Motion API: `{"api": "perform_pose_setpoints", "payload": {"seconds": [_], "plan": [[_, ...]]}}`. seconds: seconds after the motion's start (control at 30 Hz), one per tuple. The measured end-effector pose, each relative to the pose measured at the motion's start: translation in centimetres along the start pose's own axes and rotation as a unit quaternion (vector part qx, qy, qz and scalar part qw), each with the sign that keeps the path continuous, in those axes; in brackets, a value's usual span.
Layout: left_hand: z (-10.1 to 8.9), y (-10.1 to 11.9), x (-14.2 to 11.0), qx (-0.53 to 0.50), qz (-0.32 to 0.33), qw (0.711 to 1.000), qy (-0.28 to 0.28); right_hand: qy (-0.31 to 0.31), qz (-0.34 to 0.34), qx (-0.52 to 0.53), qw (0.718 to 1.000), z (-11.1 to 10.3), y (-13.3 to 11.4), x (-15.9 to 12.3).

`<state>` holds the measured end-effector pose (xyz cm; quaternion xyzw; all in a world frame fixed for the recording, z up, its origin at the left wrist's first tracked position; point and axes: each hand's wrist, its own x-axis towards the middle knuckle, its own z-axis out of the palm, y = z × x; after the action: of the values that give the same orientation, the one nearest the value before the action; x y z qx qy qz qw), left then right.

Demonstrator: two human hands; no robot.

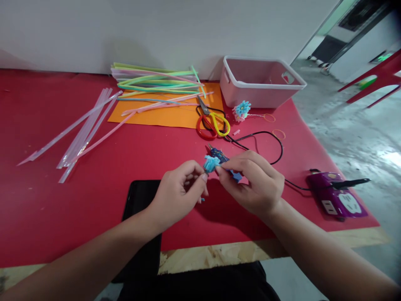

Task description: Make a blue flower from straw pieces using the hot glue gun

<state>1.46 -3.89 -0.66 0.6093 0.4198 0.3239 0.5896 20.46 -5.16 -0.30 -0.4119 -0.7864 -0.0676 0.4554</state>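
Both my hands meet over the red table (46,209). My left hand (178,194) is closed, its fingertips pinching a small blue straw flower (211,163). My right hand (250,184) is closed too, its thumb and forefinger pinching the same flower from the right. A blue tool (219,155) with a black cord lies just behind the flower, partly under my right hand; whether the hand grips it I cannot tell. A finished blue and pink straw flower (242,110) lies farther back by the tub.
A black phone (140,196) lies under my left wrist. Scissors with red and yellow handles (213,123) rest on an orange sheet (166,115) beside coloured straws (156,81). Clear straws (84,129) lie left. A pink tub (260,81), rubber bands (278,134), purple power strip (336,196) sit right.
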Motion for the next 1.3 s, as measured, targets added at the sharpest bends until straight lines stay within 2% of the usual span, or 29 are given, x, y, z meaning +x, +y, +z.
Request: {"api": "perform_pose_setpoints", "payload": {"seconds": [0.13, 0.2, 0.3, 0.37, 0.43, 0.6, 0.7, 0.77, 0.93, 1.07, 1.3], "plan": [[-0.2, 0.1, 0.5, -0.054, -0.018, 0.995, 0.078, -0.031, 0.006, 0.043, 0.999, -0.3, 0.3, 0.2], [-0.4, -0.1, 0.9, -0.089, -0.011, 0.988, 0.123, -0.123, -0.019, 0.089, 0.988, -0.3, 0.5, 0.2], [-0.7, -0.4, 1.3, -0.128, 0.006, 0.980, 0.152, -0.299, -0.066, 0.133, 0.943, 0.1, 0.7, -0.1], [-0.7, -0.5, 1.4, -0.136, 0.010, 0.980, 0.148, -0.360, -0.083, 0.139, 0.919, 0.6, 0.6, -0.4], [-0.7, -0.6, 1.4, -0.138, 0.010, 0.980, 0.144, -0.380, -0.096, 0.134, 0.910, 1.0, 0.4, -0.6], [-0.6, -0.4, 1.3, -0.146, 0.010, 0.980, 0.136, -0.381, -0.113, 0.107, 0.911, 1.1, 0.1, -0.6], [-0.6, -0.4, 1.3, -0.153, 0.009, 0.979, 0.134, -0.375, -0.100, 0.122, 0.913, 0.8, -0.1, -0.4], [-0.6, -0.5, 1.4, -0.157, 0.003, 0.980, 0.124, -0.352, -0.068, 0.155, 0.920, 0.6, -0.2, -0.4], [-0.6, -0.5, 1.4, -0.177, -0.046, 0.982, 0.055, -0.268, 0.007, 0.211, 0.940, 0.4, -0.2, -0.6], [-0.6, -0.5, 1.5, -0.206, -0.057, 0.975, 0.065, -0.231, 0.058, 0.221, 0.946, 0.3, -0.2, -0.6], [-0.5, -0.5, 1.4, -0.225, -0.074, 0.969, 0.070, -0.133, 0.220, 0.341, 0.904, 0.1, -0.5, -0.7]]}}
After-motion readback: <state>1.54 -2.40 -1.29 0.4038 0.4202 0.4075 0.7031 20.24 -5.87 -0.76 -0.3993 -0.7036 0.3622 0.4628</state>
